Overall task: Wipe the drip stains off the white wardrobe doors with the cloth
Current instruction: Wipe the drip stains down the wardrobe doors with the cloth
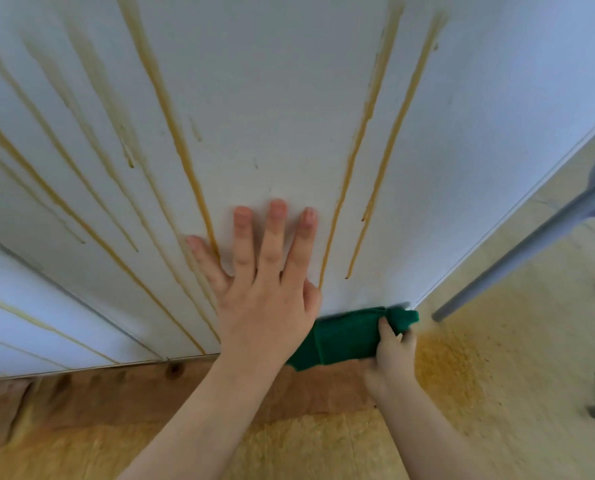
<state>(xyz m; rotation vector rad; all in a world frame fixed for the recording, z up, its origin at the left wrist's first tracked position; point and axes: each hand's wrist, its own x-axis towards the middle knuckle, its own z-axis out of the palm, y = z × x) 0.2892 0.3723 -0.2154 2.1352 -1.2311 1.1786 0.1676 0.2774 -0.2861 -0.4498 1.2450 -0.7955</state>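
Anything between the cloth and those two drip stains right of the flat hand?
Nothing visible. The cloth, in the right hand, sits at the bottom edge of the door; both stains run up bare door above it. The left hand lies flat just left of them.

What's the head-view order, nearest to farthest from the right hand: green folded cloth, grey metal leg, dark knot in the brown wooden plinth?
1. Green folded cloth: held in the right hand.
2. Grey metal leg: foot just to its right.
3. Dark knot: far left, in the brown wooden plinth.
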